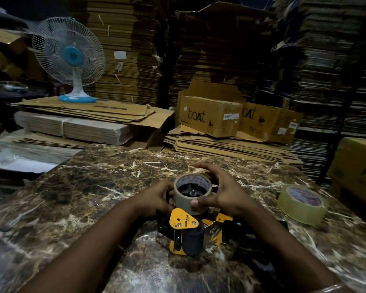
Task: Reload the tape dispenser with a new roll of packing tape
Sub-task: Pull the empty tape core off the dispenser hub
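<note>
A yellow tape dispenser [187, 227] stands near the middle of the marble surface [93, 187]. A tape roll [192, 194] sits on its hub; the right hand [222, 192] has its grip clamped around the roll, and the left hand [156, 198] grips the dispenser beside it. A second roll [302, 204] lies well apart to the right.

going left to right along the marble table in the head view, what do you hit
left hand → tape roll on the dispenser → right hand → spare clear tape roll
</note>
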